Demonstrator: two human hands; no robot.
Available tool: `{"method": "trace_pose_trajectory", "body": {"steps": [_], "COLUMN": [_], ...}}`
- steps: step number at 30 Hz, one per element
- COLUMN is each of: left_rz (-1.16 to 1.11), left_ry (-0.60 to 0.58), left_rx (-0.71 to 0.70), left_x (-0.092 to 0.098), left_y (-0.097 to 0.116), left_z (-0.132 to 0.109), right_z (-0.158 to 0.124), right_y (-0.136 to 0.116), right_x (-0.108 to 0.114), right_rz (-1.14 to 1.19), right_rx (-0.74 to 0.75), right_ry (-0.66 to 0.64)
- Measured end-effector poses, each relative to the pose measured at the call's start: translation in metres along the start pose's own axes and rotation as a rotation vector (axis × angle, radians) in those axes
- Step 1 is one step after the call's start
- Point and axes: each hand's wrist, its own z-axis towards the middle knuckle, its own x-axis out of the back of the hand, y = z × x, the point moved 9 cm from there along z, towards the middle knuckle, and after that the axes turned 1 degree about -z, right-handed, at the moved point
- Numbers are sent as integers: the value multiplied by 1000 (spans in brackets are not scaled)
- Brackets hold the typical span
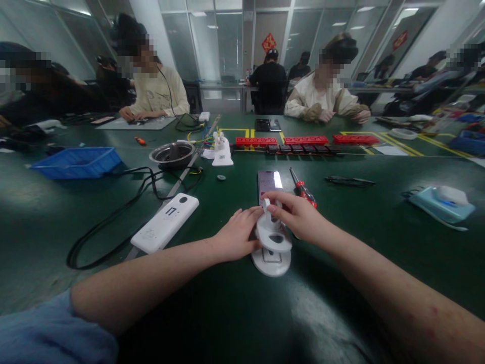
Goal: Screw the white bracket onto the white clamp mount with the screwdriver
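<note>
A white plastic stand (275, 241) with a rounded base sits on the green table in front of me. My left hand (239, 233) grips its left side, fingers curled behind it and thumb at the near edge. At its top, my right hand (292, 211) pinches a small upright white piece (267, 208) between thumb and fingers. Whether that piece is joined to the stand is hard to see. Just beyond my hands lies a phone (270, 181) with its screen lit. A red-handled screwdriver (304, 192) rests right of the phone.
Left of my hands lie a white power bank (166, 222), black cables (146, 188), a metal bowl (172, 154) and a blue tray (78, 164). Tweezers (349, 181) and a light-blue pack (441, 205) are to the right. Red strips (306, 141) stretch across the back; other people sit beyond.
</note>
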Motion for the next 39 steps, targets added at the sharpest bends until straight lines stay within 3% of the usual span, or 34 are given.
{"method": "trace_pose_trajectory", "body": {"steps": [3, 6, 8, 12, 24, 30, 33, 36, 39], "left_rz": [4, 4, 0, 5, 19, -14, -36, -27, -20], "left_ry": [3, 6, 8, -4, -7, 2, -3, -4, -12], "left_rx": [12, 18, 19, 27, 17, 18, 4, 11, 25], "left_x": [0, -1, -1, -1, -3, 1, 3, 3, 0], "left_y": [-2, -4, -5, -4, -4, -1, 2, 1, -2], "left_z": [0, -1, 0, 0, 1, -1, -1, 0, 1], "right_z": [3, 10, 17, 26, 27, 13, 14, 19, 21], "right_y": [-2, -6, -5, 0, 0, -8, -5, -8, -17], "right_x": [4, 17, 13, -7, -10, 27, 37, 23, 0], "right_rz": [18, 149, 227, 174, 167, 305, 397, 310, 5], "right_rx": [9, 62, 54, -1, 34, 135, 147, 180, 219], "right_ry": [16, 197, 234, 193, 225, 233, 155, 64, 27]}}
